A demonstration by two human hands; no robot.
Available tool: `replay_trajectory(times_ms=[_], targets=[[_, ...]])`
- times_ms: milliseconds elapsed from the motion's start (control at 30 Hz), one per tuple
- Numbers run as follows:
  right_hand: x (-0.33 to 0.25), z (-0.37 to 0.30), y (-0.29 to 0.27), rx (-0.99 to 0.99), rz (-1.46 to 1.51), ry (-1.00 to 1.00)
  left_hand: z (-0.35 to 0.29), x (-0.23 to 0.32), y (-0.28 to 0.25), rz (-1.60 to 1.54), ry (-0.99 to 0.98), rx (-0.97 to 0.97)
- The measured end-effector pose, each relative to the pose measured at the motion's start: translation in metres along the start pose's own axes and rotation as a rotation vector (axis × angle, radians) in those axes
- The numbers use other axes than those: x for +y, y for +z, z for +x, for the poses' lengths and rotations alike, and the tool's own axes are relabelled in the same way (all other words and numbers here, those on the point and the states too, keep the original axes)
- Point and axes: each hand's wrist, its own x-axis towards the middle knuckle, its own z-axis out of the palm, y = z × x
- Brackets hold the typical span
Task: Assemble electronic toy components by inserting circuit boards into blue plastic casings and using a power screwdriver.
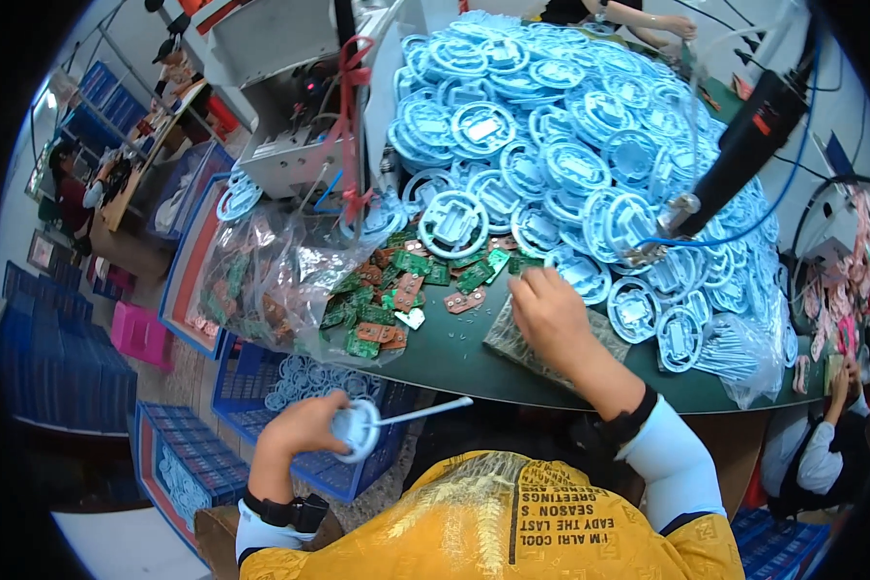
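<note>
While the left hand (303, 425) is grasping 1 light-blue plastic disc (362, 432) over a blue crate (237, 394) of seemingly finished rings (309, 379), the right hand (553, 314)—grip unclear—is hovering beside green circuit boards (475, 277), heaped light-blue discs (575, 166) remaining.

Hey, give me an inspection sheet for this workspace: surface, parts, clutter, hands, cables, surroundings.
Surface: green table, largely covered.
Parts: light-blue round piece with a stick; heap of light-blue round parts; green and brown circuit boards.
Clutter: clear plastic bag at left; grey block near the front edge.
Hands: left hand grips the round piece; right hand above the block, contact unclear.
Cables: blue cable beside the black tool.
Surroundings: stacked blue crates; co-worker upper left.
</note>
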Motion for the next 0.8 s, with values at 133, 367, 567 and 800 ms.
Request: replay_trajectory(times_ms=[133,367,567,800], targets=[[-0.001,0.063,0.036,0.01,0.085,-0.057,-0.014,-0.031,0.022,0.295,-0.256,0.307],[0.017,0.115,0.069,-0.211,0.042,0.034,0.058,0.064,-0.013,-0.2,0.46,0.818],[0.025,0.102,0.04,-0.001,0.945,0.55,0.142,0.101,-0.023,-0.026,0.635,0.937],[0.014,-0.037,-0.04,0.029,1.827,1.003,0.182,0.109,-0.017,-0.044,0.664,0.921]])
